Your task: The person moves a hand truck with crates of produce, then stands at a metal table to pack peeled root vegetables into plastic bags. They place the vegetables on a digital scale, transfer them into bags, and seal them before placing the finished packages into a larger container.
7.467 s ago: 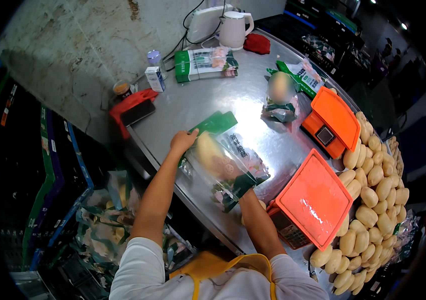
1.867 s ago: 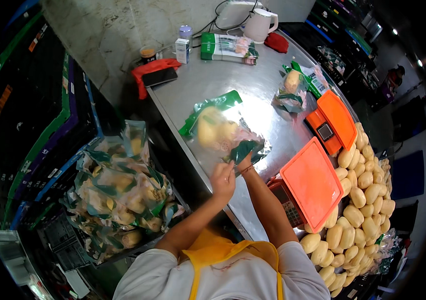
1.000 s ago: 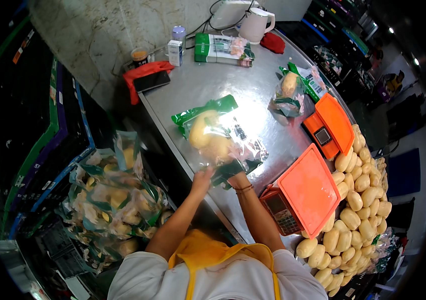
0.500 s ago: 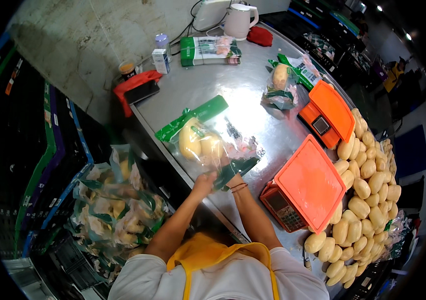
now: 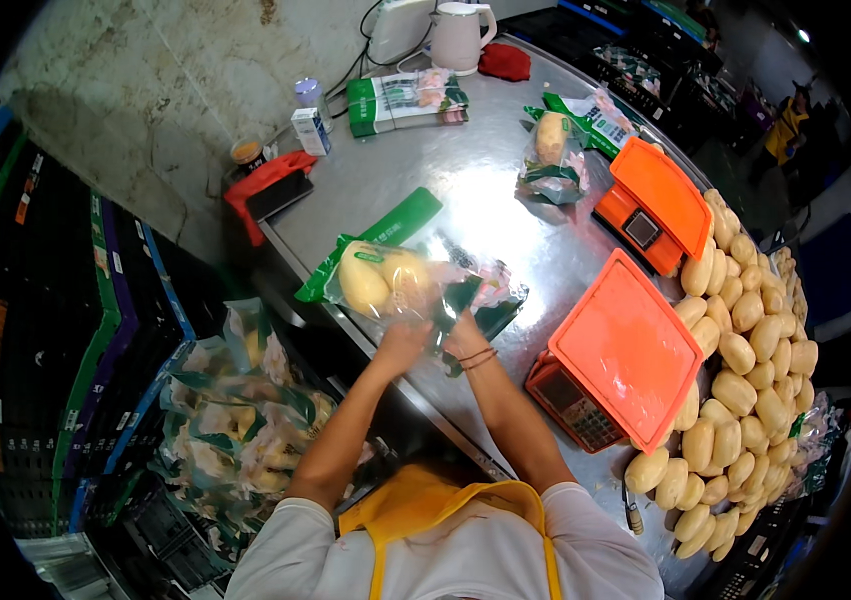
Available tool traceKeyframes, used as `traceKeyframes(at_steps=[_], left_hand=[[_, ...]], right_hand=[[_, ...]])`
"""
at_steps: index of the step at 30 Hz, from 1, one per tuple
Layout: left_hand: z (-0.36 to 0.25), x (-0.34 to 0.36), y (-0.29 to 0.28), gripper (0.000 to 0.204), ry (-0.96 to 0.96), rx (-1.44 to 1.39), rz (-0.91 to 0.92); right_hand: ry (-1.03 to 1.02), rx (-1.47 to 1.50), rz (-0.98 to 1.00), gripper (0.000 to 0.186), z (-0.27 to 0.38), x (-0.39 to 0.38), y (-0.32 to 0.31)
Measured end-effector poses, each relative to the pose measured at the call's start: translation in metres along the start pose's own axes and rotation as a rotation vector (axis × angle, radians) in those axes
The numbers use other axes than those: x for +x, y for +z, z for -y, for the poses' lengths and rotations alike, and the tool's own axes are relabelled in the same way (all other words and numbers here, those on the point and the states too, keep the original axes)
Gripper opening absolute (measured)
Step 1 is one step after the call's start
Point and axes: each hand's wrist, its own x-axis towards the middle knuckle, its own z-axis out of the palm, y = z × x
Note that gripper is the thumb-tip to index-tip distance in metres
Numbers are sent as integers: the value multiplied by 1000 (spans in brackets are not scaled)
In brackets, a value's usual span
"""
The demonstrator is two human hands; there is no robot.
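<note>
A clear plastic bag with green trim holds several pale yellow potatoes (image 5: 366,282). It lies near the table's front edge, over a flat bag with a green band (image 5: 406,220). My left hand (image 5: 404,346) is closed on the near end of the potato bag, just below the potatoes. Close by on the right, my right hand (image 5: 464,338) grips the same end, by a dark green part of the film. The bag's film and glare partly hide the fingers of both hands.
Two orange-topped scales (image 5: 626,350) stand right of my hands, beside a large heap of potatoes (image 5: 736,400). Another bagged potato (image 5: 551,140) lies farther back. Filled bags (image 5: 246,420) pile up at lower left, near stacked black crates (image 5: 66,330). A kettle (image 5: 458,38) stands at the back.
Both hands have moved slightly forward along the near end of the potato bag, drawing its film together. The whole view has shifted a little.
</note>
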Motion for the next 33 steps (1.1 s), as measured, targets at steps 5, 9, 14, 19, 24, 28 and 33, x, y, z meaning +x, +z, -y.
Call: traceKeyframes(at_steps=[5, 9, 14, 19, 24, 28, 33], left_hand=[[-10, 3, -43, 24, 108, -367, -318], [-39, 8, -105, 26, 133, -582, -500], [-117, -42, -138, 26, 150, -986, -408], [-156, -119, -127, 36, -20, -1109, -261], [-157, -188, -101, 35, -77, -1296, -139], [-145, -247, -94, 36, 48, -1389, -86], [-65, -337, -112, 63, 590, -1253, 64]], right_hand=[[-235, -742, 404, 17, 57, -21, 42], [-375, -571, 391, 34, 103, -63, 77], [-645, -1131, 305, 63, 121, -80, 50], [-875, -998, 619, 85, 121, -117, 74], [-542, -1019, 668, 25, 105, -164, 93], [-694, -861, 658, 22, 78, -200, 105], [-670, -817, 681, 23, 51, -228, 131]])
